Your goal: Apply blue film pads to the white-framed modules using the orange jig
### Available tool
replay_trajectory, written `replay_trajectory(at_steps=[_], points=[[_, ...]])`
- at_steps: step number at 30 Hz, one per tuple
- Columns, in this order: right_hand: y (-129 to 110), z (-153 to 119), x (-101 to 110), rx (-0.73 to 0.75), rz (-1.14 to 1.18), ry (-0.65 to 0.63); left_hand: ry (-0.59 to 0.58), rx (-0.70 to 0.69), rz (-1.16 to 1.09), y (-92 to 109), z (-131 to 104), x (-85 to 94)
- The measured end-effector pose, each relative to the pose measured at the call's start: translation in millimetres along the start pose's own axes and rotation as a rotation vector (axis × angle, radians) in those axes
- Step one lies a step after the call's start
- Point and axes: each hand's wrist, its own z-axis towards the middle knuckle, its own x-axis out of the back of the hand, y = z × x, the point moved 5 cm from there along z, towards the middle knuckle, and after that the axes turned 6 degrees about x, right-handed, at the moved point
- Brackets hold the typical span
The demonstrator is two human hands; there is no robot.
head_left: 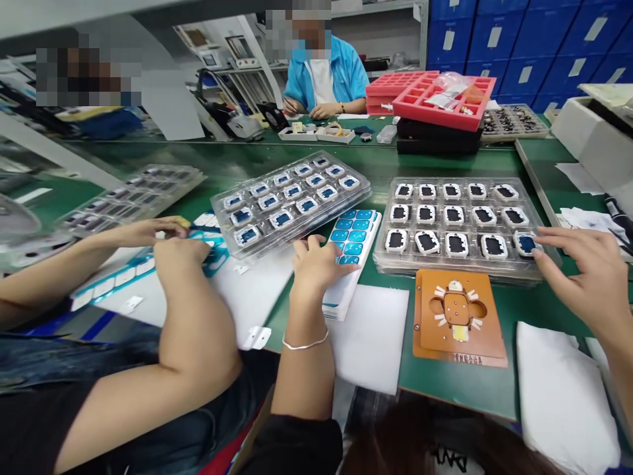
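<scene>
My left hand [316, 264] rests at a stack of white sheets [357, 231] bearing rows of blue stickers. Its fingers are bent but spread, the thumb pointing right across the stickers, and nothing shows in its grasp. My right hand [586, 274] has its fingers apart at the right edge of a clear plastic tray [383, 257]. Its thumb and forefinger reach a white-framed part [527, 244] with a blue middle, in the tray's near right pocket. The other white-framed parts [455, 244] have black middles. Below the tray lies an orange-brown fixture [459, 316] with a shaped recess.
A second clear tray [291, 191] of blue-centred parts stands left of mine. A co-worker's hands [173, 241] handle blue-edged sheets at left. Across the bench sits another person [326, 72]. Red trays [438, 99] are stacked behind; white foam [370, 336] and white cloth [564, 389] lie in front.
</scene>
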Motion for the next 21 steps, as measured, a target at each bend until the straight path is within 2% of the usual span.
replay_trajectory(at_steps=[2,4,8,11,13,16,18,20,21], points=[[-5,0,-1,0.039,0.028,-0.002,-0.019,-0.004,0.003,3,-1,-0.7],[-9,-2,-6,0.048,0.058,-0.060,-0.046,0.008,-0.001,4,-2,-0.9],[-14,-8,-15,-0.026,0.076,-0.133,-0.077,0.040,-0.008,3,0,0.1],[-19,-10,-17,-0.064,0.050,-0.146,-0.042,0.030,-0.018,6,0,3.0],[-23,-9,-19,-0.038,0.027,-0.190,0.008,0.012,-0.031,8,-5,6.1],[-27,-5,-20,0.031,0.030,-0.231,0.113,0.002,-0.096,9,-20,11.6],[-28,0,-20,0.072,0.053,-0.222,0.250,-0.037,-0.202,12,-36,17.8],[-28,6,-18,0.113,0.081,-0.206,0.460,-0.172,-0.331,20,-55,26.2],[-29,8,-18,0.131,0.092,-0.203,0.571,-0.289,-0.384,27,-67,29.8]])
